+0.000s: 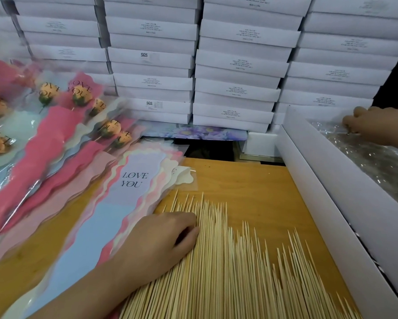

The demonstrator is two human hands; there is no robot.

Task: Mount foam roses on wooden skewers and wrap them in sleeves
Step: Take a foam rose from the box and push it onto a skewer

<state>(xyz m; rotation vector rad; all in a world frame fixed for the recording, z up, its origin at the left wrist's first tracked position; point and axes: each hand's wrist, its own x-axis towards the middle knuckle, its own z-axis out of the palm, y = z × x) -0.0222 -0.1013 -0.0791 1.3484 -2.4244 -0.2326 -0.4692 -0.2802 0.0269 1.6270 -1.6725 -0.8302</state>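
A wide pile of wooden skewers (235, 268) lies on the wooden table, points facing away from me. My left hand (161, 240) rests on the pile's left edge, fingers curled down onto the skewers. A stack of empty "LOVE YOU" sleeves (124, 203) lies just left of it. Wrapped foam roses (83, 95) in pink sleeves are heaped at the far left. My right hand (373, 127) reaches into a white box (327, 171) at the right, fingers curled on crinkled clear plastic (363, 155). No rose shows inside that box.
Stacks of white flat cartons (237, 65) form a wall along the back. A flower-printed sheet (193, 132) lies beneath them. Bare wooden table (239, 178) shows between the sleeves and the white box.
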